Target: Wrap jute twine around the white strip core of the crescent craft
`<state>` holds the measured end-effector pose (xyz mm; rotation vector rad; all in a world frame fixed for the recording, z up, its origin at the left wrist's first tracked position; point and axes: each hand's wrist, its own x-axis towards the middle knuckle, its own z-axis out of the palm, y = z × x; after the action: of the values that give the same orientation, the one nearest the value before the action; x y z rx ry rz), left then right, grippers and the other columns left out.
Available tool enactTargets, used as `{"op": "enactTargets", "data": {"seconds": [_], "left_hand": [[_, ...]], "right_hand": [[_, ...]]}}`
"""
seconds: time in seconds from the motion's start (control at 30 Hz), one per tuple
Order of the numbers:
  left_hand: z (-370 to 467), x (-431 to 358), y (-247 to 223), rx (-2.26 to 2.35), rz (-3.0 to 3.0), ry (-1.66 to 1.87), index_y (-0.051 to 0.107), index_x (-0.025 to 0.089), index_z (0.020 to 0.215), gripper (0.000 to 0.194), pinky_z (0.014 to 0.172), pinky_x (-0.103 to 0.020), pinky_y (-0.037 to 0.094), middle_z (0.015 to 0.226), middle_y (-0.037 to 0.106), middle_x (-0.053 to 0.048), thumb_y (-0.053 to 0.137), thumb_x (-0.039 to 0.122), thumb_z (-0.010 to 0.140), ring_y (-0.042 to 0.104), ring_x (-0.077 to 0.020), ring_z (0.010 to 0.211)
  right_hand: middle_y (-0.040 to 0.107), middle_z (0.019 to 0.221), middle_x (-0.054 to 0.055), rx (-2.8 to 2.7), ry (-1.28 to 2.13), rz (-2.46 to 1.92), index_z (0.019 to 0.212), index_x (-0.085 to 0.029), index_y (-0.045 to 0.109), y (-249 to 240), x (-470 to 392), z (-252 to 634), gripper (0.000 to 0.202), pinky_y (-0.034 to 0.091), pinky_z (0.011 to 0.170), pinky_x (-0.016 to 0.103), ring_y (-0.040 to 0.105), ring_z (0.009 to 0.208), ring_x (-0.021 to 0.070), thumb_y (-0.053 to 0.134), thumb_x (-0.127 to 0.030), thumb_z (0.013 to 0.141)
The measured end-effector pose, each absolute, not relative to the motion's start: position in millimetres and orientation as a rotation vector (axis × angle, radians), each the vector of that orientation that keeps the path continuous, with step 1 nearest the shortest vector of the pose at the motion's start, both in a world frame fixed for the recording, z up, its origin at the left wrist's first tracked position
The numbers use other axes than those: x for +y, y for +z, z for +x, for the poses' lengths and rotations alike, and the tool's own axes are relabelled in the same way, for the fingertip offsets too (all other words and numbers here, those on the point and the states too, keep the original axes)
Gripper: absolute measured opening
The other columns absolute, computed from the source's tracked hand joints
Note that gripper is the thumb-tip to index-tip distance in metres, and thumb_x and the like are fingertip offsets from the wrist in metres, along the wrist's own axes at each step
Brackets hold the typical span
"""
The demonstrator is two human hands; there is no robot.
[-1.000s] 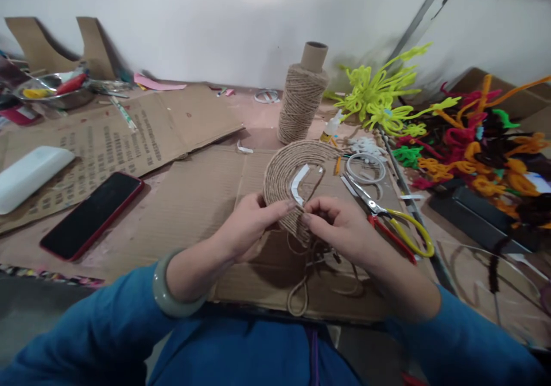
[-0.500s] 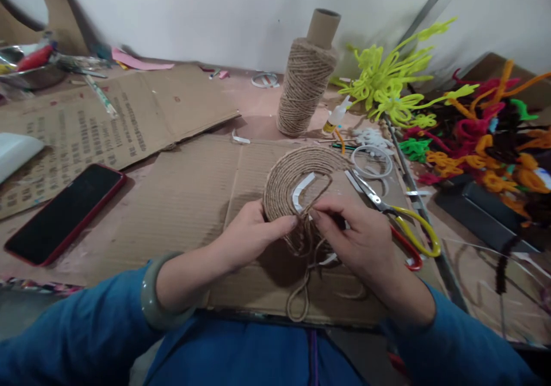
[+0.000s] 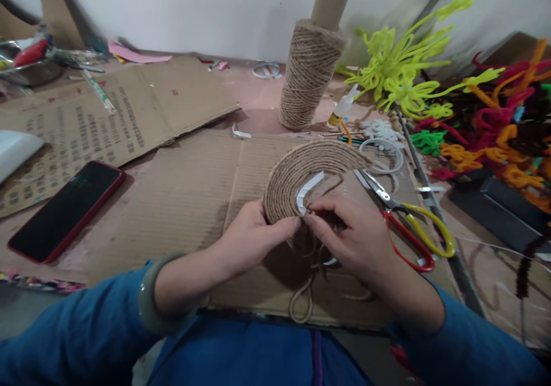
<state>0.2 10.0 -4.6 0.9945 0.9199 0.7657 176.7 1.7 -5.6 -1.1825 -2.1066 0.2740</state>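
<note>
In the head view, we have our left hand (image 3: 253,231) clamped on the twine coil (image 3: 284,176) at its seven o'clock, over the cardboard (image 3: 189,191) near mid-view, and our right hand (image 3: 353,228) pinching a twine strand (image 3: 333,187), with the spool (image 3: 309,70) at twelve and scissors (image 3: 390,201) toward four.

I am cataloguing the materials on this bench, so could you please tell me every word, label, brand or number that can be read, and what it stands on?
No text can be read with certainty.
Printed cardboard: rows of dark characters, too blurred to quote.
Small bottle: yellow label, any lettering too small to read.
Phone: dark screen, no text visible.
</note>
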Motion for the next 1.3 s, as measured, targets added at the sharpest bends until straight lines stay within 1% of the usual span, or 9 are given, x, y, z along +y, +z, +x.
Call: {"op": "enactTargets", "data": {"seconds": [0.07,0.13,0.23,0.37,0.63,0.77,0.97,1.2,1.3], "left_hand": [[-1,11,-7,0.879,1.009,0.798,0.067,0.010,0.085,0.015,0.073,-0.025,0.049,0.081,0.070,-0.003,0.066,0.024,0.077,0.061,-0.0130,0.075],[-2,12,-10,0.853,1.019,0.825,0.069,0.011,0.088,0.018,0.077,-0.027,0.050,0.087,0.072,-0.005,0.067,0.026,0.079,0.063,-0.0150,0.081],[-3,13,-14,0.844,1.003,0.856,0.069,0.011,0.092,0.021,0.085,-0.031,0.050,0.093,0.073,-0.006,0.069,0.028,0.079,0.065,-0.0178,0.089],[-2,13,-17,0.843,0.930,0.902,0.069,0.013,0.096,0.025,0.092,-0.035,0.048,0.097,0.072,-0.007,0.070,0.030,0.078,0.065,-0.0194,0.094],[-3,13,-19,0.850,0.909,0.906,0.070,0.013,0.097,0.025,0.097,-0.037,0.046,0.099,0.073,-0.007,0.071,0.030,0.078,0.065,-0.0204,0.098],[-3,12,-19,0.867,0.874,0.914,0.070,0.013,0.095,0.023,0.095,-0.037,0.047,0.098,0.073,-0.007,0.071,0.028,0.077,0.065,-0.0208,0.097],[-1,12,-15,0.893,0.806,0.887,0.069,0.012,0.091,0.020,0.089,-0.034,0.047,0.093,0.073,-0.006,0.072,0.024,0.074,0.065,-0.0189,0.090],[2,12,-11,0.811,0.752,0.944,0.069,0.013,0.086,0.012,0.085,-0.033,0.048,0.085,0.073,-0.004,0.067,0.021,0.076,0.064,-0.0174,0.083],[2,11,-11,0.784,0.749,0.899,0.070,0.013,0.084,0.011,0.078,-0.032,0.049,0.078,0.071,-0.004,0.065,0.020,0.076,0.063,-0.0165,0.075]], "right_hand": [[0.067,0.069,0.000,-2.098,0.354,-1.203,0.081,-0.019,0.063,-6,2,177,0.008,0.047,0.056,0.022,0.063,0.061,0.0117,0.058,-0.020,0.087],[0.067,0.068,-0.001,-2.070,0.417,-1.204,0.082,-0.019,0.062,-5,1,178,0.008,0.047,0.058,0.020,0.062,0.061,0.0105,0.057,-0.018,0.087],[0.067,0.072,0.000,-2.036,0.406,-1.189,0.087,-0.019,0.062,-5,-2,177,0.008,0.048,0.061,0.019,0.063,0.066,0.0102,0.056,-0.014,0.087],[0.069,0.079,0.001,-2.062,0.378,-1.154,0.094,-0.019,0.062,-6,-5,175,0.013,0.050,0.066,0.021,0.065,0.072,0.0114,0.055,-0.011,0.086],[0.070,0.081,0.002,-2.044,0.455,-1.119,0.096,-0.019,0.063,-9,-7,174,0.016,0.053,0.068,0.022,0.067,0.075,0.0122,0.053,-0.009,0.087],[0.071,0.081,0.003,-2.065,0.470,-1.094,0.096,-0.017,0.064,-9,-6,173,0.017,0.053,0.067,0.021,0.067,0.074,0.0116,0.054,-0.008,0.086],[0.073,0.086,0.003,-2.111,0.414,-1.046,0.096,-0.018,0.065,-7,-2,176,0.019,0.054,0.073,0.021,0.068,0.079,0.0110,0.054,-0.007,0.085],[0.072,0.082,0.002,-2.119,0.327,-1.084,0.095,-0.020,0.065,-4,-5,174,0.018,0.055,0.066,0.022,0.068,0.073,0.0117,0.055,-0.009,0.085],[0.073,0.083,0.002,-2.105,0.325,-1.115,0.097,-0.020,0.065,-5,-6,174,0.018,0.055,0.067,0.024,0.068,0.074,0.0127,0.055,-0.011,0.086]]}}
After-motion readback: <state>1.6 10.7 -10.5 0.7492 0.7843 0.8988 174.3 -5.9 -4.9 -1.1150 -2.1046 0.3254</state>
